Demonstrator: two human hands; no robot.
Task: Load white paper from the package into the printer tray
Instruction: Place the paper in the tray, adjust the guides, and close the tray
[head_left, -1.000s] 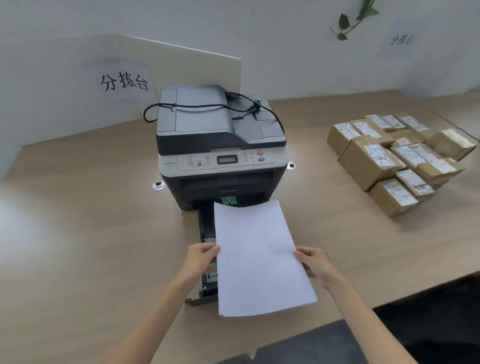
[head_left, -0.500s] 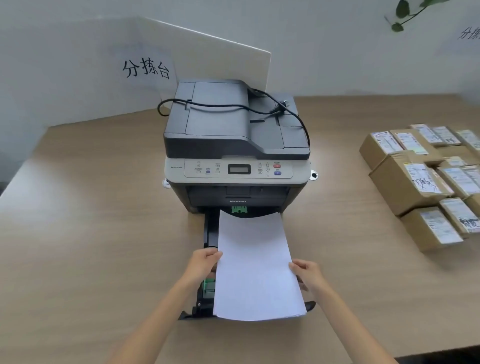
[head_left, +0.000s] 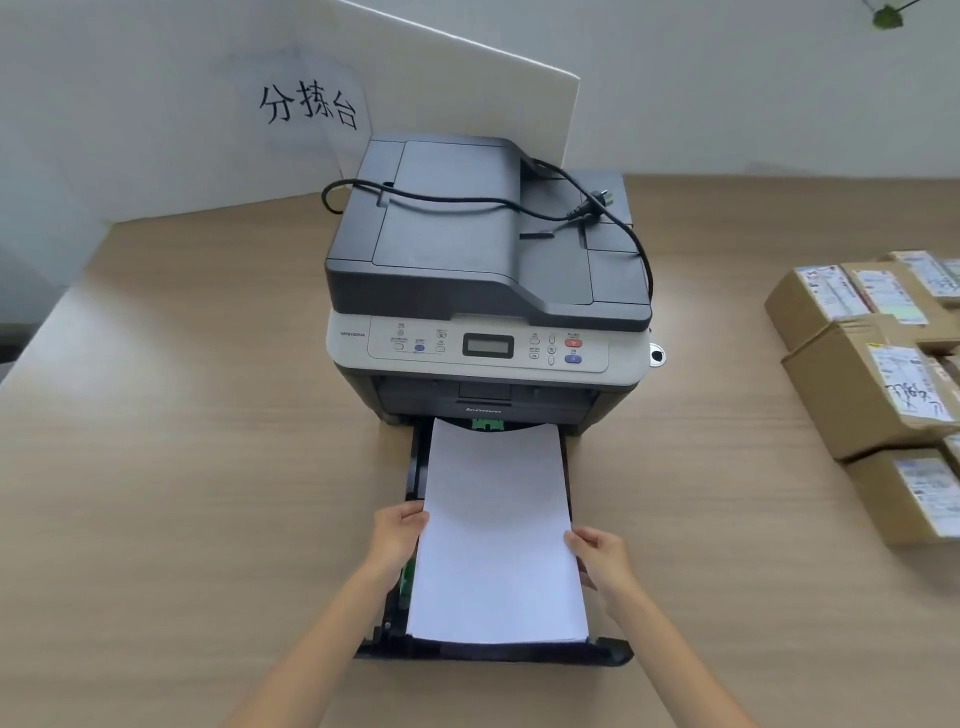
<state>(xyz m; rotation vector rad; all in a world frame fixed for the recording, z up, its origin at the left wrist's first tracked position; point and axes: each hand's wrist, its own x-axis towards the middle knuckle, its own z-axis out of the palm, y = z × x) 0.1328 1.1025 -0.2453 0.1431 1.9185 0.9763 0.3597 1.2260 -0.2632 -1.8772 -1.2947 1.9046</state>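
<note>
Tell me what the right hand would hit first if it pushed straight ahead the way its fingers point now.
Likely the printer front: the right hand grips the paper stack by its right edge, pointing forward along the open tray. Depth is unclear, and the tray's right wall may come first.

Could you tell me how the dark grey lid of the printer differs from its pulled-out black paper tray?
The dark grey lid sits closed on top of the printer, while the black paper tray is drawn out at the bottom front. The lid carries a loose black power cord; the tray holds a white paper stack, gripped by the left hand and right hand. Both are dark plastic printer parts.
</note>
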